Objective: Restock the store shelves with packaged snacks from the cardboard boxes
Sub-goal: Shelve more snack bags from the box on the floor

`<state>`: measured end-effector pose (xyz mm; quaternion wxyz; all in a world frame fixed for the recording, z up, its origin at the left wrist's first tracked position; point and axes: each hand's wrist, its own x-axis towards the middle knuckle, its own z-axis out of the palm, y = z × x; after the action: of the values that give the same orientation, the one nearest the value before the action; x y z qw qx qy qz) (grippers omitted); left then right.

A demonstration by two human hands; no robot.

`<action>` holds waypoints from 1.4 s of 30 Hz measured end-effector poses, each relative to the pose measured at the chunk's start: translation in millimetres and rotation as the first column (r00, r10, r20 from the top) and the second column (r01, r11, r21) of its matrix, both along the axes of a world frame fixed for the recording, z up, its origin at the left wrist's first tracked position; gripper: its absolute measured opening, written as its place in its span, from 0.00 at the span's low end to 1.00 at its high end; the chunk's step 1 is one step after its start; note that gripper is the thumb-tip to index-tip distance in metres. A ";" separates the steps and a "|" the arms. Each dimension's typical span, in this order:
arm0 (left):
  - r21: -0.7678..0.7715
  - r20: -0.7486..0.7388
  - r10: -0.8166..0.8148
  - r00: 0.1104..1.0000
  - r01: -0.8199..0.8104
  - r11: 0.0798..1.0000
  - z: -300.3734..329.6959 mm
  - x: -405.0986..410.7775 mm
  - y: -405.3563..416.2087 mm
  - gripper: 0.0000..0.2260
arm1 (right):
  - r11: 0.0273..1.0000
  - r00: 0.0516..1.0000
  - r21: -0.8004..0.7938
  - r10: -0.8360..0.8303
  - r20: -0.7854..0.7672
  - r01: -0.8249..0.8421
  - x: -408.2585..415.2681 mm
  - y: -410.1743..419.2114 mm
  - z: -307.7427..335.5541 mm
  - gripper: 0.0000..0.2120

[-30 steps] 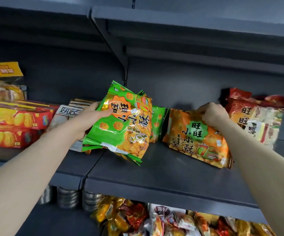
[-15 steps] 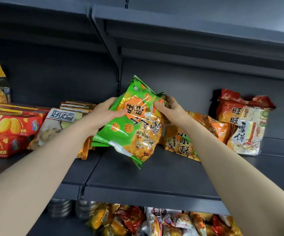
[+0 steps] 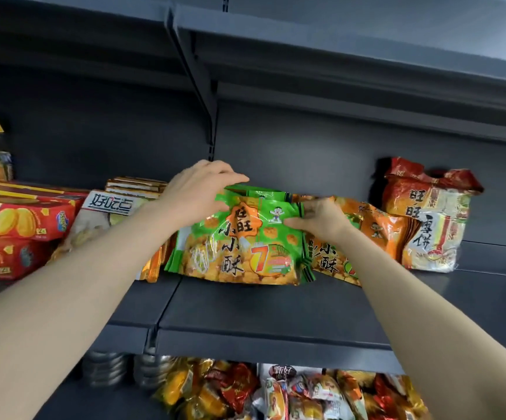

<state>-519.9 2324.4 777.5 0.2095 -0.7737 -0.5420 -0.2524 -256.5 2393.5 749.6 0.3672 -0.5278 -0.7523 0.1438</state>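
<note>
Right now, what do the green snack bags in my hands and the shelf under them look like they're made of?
Green snack bags: thin glossy plastic film, judging by the glare streaks and crinkles. Shelf: looks like dark grey painted sheet metal with a matte finish and a folded front lip, though the paint hides the base material.

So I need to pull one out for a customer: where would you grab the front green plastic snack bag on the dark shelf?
Pinch the green snack bag by its flat crimped top seam, coming from the front and above. It stands upright on the shelf, so that seam is exposed, while orange bags crowd its right side.
</note>
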 end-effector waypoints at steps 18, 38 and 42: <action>-0.185 -0.139 0.153 0.978 -0.178 0.966 -111.9 21.0 50.8 0.47 | 0.960 0.985 0.219 -0.165 -0.053 0.173 -29.1 44.6 -30.8 0.13; 0.110 -0.109 0.115 0.987 -0.103 0.989 -66.3 159.7 62.0 0.36 | 0.957 0.691 0.184 -0.288 0.663 0.223 145.2 35.2 5.3 0.55; 0.034 -0.212 0.204 0.956 -0.202 0.979 -74.2 180.2 78.0 0.34 | 0.990 0.755 0.133 -0.115 0.645 0.037 168.6 69.5 3.8 0.43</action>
<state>-339.7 2402.4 703.3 0.2964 -0.7354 -0.5912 -0.1478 -87.9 2463.0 753.4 0.1175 -0.5535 -0.8177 -0.1061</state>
